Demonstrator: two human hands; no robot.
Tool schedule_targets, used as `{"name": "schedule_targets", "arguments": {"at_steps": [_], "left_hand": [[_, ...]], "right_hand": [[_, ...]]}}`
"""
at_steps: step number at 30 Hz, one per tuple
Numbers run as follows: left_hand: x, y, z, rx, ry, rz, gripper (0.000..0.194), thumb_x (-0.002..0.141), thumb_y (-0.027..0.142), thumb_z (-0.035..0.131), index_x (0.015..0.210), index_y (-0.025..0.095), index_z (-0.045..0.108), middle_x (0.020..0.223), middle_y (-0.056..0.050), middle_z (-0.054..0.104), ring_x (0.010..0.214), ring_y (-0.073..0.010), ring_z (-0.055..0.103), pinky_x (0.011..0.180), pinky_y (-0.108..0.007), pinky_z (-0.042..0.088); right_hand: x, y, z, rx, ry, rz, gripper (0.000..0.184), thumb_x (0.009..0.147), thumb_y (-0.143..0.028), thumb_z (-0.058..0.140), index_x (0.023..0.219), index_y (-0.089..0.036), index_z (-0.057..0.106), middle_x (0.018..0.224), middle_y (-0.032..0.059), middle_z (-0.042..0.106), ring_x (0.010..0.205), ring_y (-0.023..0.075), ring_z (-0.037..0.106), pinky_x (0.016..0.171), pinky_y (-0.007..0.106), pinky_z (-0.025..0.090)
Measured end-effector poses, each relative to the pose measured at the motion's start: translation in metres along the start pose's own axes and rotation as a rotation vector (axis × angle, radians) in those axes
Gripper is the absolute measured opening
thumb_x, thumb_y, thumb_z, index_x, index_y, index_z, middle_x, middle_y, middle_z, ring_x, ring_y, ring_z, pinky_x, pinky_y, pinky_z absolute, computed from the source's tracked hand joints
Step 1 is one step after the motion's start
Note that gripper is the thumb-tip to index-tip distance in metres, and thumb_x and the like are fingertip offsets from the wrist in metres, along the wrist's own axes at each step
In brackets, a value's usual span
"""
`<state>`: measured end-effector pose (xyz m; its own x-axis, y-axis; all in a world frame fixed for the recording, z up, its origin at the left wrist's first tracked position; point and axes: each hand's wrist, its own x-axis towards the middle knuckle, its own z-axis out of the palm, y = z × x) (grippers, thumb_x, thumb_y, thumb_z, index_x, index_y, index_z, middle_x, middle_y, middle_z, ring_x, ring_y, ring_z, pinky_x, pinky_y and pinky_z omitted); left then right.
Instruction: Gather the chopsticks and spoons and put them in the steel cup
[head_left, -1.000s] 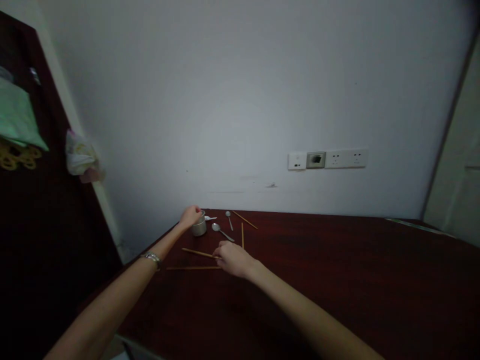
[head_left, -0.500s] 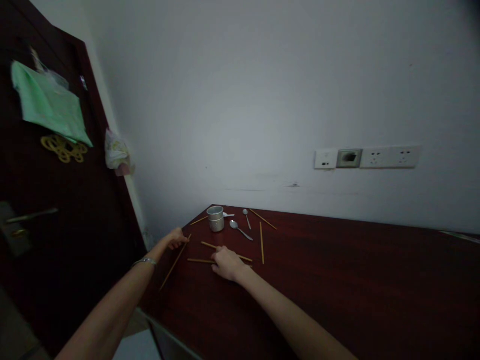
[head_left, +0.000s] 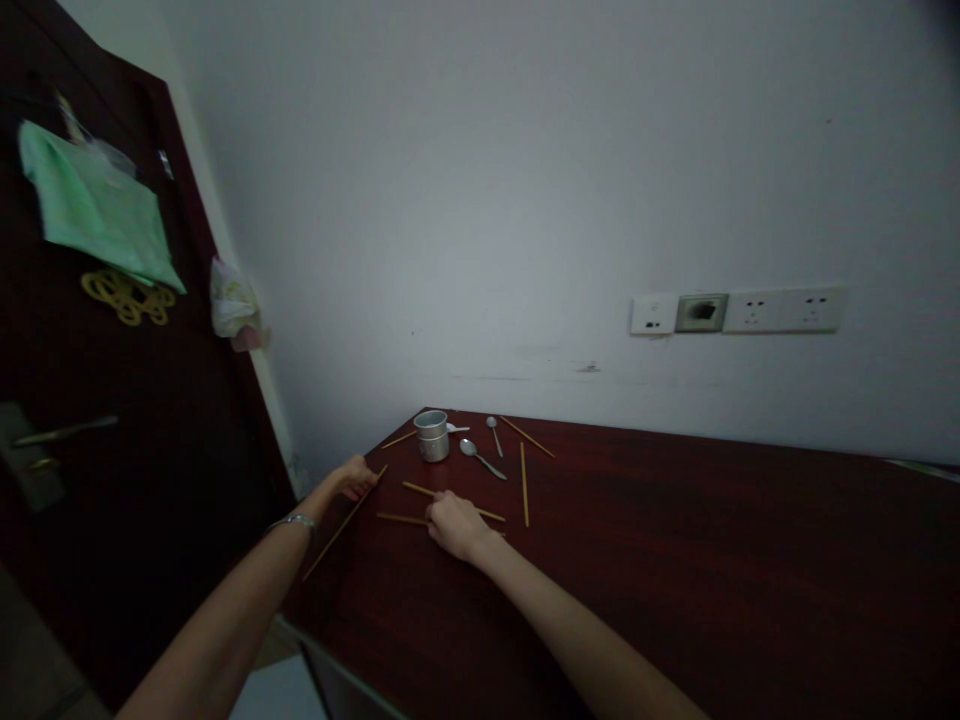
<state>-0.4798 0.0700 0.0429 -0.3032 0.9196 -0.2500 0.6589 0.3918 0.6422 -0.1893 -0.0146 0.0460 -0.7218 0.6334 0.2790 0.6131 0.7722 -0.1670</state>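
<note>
My left hand (head_left: 355,478) is closed on a thin wooden chopstick (head_left: 337,534) near its upper end; the long part slants down toward the table's left edge. Lower on the table, my right hand (head_left: 454,524) has its fingers closed on another chopstick (head_left: 401,519), whose middle they hide. Under the same hand passes a second chopstick (head_left: 491,516), showing on both sides of it. A metal cup (head_left: 433,438) stands upright beyond both hands. To its right lie a metal spoon (head_left: 482,458), a smaller spoon (head_left: 494,436) and a white spoon (head_left: 457,429).
More chopsticks lie around: one upright in view (head_left: 524,485), one near the wall (head_left: 527,437), one left of the cup (head_left: 398,440). The dark red table (head_left: 675,560) meets a white wall with sockets (head_left: 750,311). A door with a handle (head_left: 67,432) stands left.
The chopstick in my left hand has tilted, its lower end swinging left and its upper end shifting slightly right. My right hand and the chopstick in it have barely moved.
</note>
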Motion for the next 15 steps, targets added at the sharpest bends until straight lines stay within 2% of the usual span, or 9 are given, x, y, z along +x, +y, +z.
{"name": "schedule_targets", "arguments": {"at_steps": [3, 7, 11, 15], "left_hand": [[-0.007, 0.006, -0.008, -0.057, -0.046, -0.033, 0.026, 0.051, 0.031, 0.071, 0.057, 0.012, 0.056, 0.058, -0.008, 0.060, 0.056, -0.0198, 0.058, 0.055, -0.031, 0.047], [-0.026, 0.029, -0.028, -0.221, -0.180, 0.055, 0.027, 0.052, 0.033, 0.071, 0.065, 0.011, 0.060, 0.070, -0.009, 0.065, 0.066, -0.0184, 0.060, 0.065, -0.029, 0.047], [-0.050, 0.065, -0.044, -0.272, -0.434, 0.180, 0.024, 0.057, 0.031, 0.068, 0.071, 0.011, 0.063, 0.075, -0.008, 0.066, 0.069, -0.0157, 0.059, 0.069, -0.026, 0.045], [-0.072, 0.113, -0.042, -0.266, -0.550, 0.271, 0.019, 0.063, 0.027, 0.065, 0.074, 0.012, 0.063, 0.074, -0.007, 0.065, 0.068, -0.0154, 0.058, 0.068, -0.028, 0.044]], "right_hand": [[-0.002, 0.001, -0.007, 0.019, 0.019, 0.009, 0.025, 0.077, -0.016, 0.043, 0.085, -0.013, 0.066, 0.091, 0.0132, 0.065, 0.089, 0.0224, 0.059, 0.070, 0.028, 0.045], [-0.008, 0.014, -0.023, 0.127, 0.084, 0.066, 0.024, 0.078, -0.019, 0.046, 0.090, -0.016, 0.066, 0.091, 0.0102, 0.066, 0.087, 0.0192, 0.060, 0.072, 0.025, 0.042], [-0.015, 0.043, -0.042, 0.361, 0.198, 0.129, 0.021, 0.077, -0.020, 0.050, 0.089, -0.018, 0.067, 0.083, 0.0063, 0.067, 0.077, 0.0154, 0.061, 0.067, 0.022, 0.041], [-0.024, 0.076, -0.062, 0.642, 0.375, 0.234, 0.017, 0.072, -0.021, 0.056, 0.083, -0.014, 0.068, 0.073, 0.0049, 0.067, 0.067, 0.0139, 0.059, 0.061, 0.022, 0.042]]}}
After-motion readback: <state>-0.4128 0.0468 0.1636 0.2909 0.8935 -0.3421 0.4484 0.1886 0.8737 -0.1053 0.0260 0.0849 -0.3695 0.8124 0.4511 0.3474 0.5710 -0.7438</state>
